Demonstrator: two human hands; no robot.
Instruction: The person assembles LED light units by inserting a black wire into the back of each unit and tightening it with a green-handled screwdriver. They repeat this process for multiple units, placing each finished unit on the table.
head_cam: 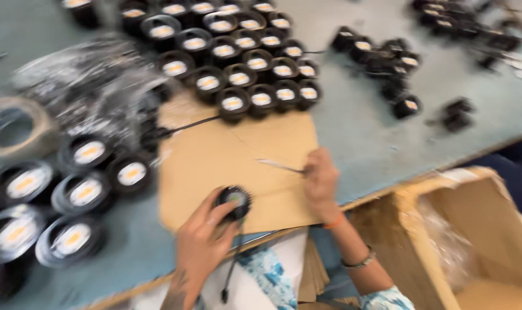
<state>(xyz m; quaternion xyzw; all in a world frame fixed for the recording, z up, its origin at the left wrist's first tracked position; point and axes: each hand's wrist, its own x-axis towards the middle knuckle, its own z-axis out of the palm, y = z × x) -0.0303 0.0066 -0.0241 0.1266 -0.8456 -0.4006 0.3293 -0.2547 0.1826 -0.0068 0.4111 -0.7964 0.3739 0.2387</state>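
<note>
Cardboard sheet lies flat on the grey-green table right at the near edge, and both hands work over it. The left hand has its fingers curled round a small round black lamp unit, holding it on the sheet's near edge, with a thin black cable hanging down from it. The right hand is closed on a thin metal tool, whose tip points left across the cardboard. An open cardboard box stands to the right, below the table edge. Larger black round lamps crowd the left side, beside crumpled clear plastic wrap. Farther off, rows of small black lamps touch the sheet's far edge, and loose black parts are scattered right.
</note>
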